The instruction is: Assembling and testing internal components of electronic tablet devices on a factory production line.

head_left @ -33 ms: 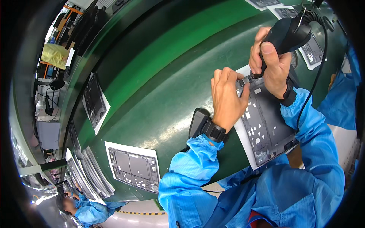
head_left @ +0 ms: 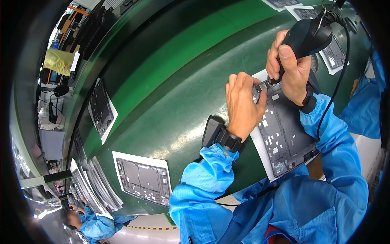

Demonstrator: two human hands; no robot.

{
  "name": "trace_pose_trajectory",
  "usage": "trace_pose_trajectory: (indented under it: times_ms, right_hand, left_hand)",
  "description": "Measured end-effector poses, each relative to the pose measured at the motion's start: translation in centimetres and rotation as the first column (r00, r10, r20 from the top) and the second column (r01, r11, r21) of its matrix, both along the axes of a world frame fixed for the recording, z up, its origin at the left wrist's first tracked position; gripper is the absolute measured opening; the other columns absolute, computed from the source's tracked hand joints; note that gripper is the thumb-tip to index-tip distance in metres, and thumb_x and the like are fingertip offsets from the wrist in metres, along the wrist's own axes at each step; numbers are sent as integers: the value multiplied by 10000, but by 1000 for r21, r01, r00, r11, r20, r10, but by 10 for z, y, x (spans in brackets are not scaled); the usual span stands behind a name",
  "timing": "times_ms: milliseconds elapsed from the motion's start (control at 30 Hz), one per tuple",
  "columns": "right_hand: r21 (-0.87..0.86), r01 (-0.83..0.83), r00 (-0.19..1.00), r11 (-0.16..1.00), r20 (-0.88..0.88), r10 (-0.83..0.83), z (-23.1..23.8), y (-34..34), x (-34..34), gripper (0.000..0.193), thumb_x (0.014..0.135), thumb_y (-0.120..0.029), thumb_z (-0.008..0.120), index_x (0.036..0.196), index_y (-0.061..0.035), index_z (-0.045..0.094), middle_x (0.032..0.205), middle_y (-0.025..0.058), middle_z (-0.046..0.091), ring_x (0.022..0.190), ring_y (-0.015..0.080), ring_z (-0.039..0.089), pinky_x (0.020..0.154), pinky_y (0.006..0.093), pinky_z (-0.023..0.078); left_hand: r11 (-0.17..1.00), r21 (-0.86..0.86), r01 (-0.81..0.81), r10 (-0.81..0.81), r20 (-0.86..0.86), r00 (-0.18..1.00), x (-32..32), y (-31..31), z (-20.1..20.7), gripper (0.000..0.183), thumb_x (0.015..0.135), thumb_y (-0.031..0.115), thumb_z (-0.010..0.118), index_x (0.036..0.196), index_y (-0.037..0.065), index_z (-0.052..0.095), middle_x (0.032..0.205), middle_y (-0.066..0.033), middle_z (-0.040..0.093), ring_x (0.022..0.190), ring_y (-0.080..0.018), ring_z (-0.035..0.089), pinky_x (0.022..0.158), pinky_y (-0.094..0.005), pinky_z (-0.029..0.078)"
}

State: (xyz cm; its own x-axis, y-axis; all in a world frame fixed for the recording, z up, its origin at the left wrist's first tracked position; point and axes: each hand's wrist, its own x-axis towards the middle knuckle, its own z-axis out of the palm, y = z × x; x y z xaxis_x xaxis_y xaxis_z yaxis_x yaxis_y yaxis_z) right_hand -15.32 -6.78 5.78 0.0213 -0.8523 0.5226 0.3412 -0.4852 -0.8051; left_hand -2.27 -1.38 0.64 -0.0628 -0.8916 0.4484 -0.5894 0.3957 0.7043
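Observation:
A dark tablet housing with small white patches lies on a white sheet in front of me. My left hand grips its upper left corner, fingers bent over the edge and thumb pressed on the inside. Whether a small part sits under those fingertips is hidden. My right hand is wrapped round a black electric screwdriver, which hangs from a metal hook. The tool's lower end reaches the top edge of the housing, close to my left thumb; its tip is hard to see.
Other housings on white sheets lie on the green bench: one left of me, another farther left, more at the upper right. Stacked panels stand at lower left. A black cable runs past my right forearm. Co-workers are nearby.

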Motion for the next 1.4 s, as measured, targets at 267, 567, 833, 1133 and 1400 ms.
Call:
trace_pose_trajectory:
  times_ms: [267,567,833,1133,1400]
  right_hand:
    - [14,11,999,1000,-51,-10,3,2,-5,252,1031,-249,635,975,-16,556,601,-6,510,484,59,451,469,232,361]
    - [-32,277,955,960,-106,-279,29,-16,-70,360,1057,-332,580,1106,21,533,610,37,537,499,94,482,488,252,403]
    - [-31,351,936,936,26,-350,9,-37,-146,245,1055,-263,620,1030,-23,575,633,18,531,487,85,497,463,250,413]
    - [-22,359,933,933,5,-359,3,-40,-145,251,1044,-274,644,1029,-32,583,624,12,540,480,79,498,460,247,409]
    - [-29,347,938,937,-4,-348,2,-39,-145,244,1047,-267,643,1044,-28,591,619,6,538,481,73,496,466,246,408]
  left_hand:
    - [999,-42,8,-7,14,1000,-3,-3,3,237,746,69,810,931,10,673,928,-117,608,921,-320,551,836,-418,437]
    - [1000,-27,10,-8,56,998,-6,-2,7,227,746,34,823,933,17,695,929,-127,644,899,-319,573,798,-408,468]
    - [1000,9,4,-5,88,996,-6,-1,12,223,756,30,827,942,22,704,941,-119,644,901,-294,577,791,-385,471]
    - [1000,17,1,-3,103,995,-7,-2,10,226,763,38,827,955,24,708,936,-111,643,899,-285,577,791,-384,473]
    - [1000,22,-2,0,87,996,-7,-2,11,226,761,37,825,955,25,709,935,-112,643,903,-286,576,796,-382,471]
